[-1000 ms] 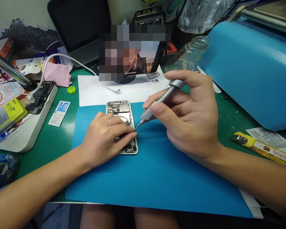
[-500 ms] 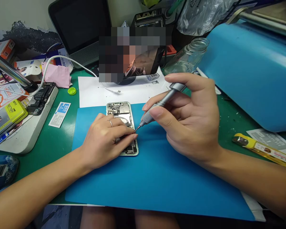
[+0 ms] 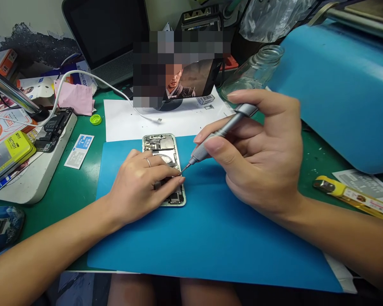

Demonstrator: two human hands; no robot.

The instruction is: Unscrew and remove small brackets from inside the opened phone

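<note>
An opened smartphone [image 3: 162,142] lies on the blue mat [image 3: 204,238], its circuit boards and parts exposed. Across its middle rests my left hand [image 3: 142,180], closed, thumb and index finger coming near each other at the phone's right edge and hiding part of the inside. In my right hand [image 3: 264,153] is a slim grey precision screwdriver [image 3: 218,134], gripped by thumb and fingers with the index finger on its top end. The tilted screwdriver's thin tip reaches the phone's right edge, beside my left fingertips; the exact contact is hidden.
White paper [image 3: 121,123] lies behind the mat. A lit screen [image 3: 198,83] and a glass jar [image 3: 252,74] stand beyond. Boxes and a yellow battery pack [image 3: 12,157] crowd the left. A yellow cutter knife [image 3: 351,195] lies right, near a blue rolled sheet [image 3: 344,93].
My right hand and the screwdriver's upper end have shifted slightly right, the shaft leaning lower. The tip stays at the phone's edge, and my left hand has hardly moved.
</note>
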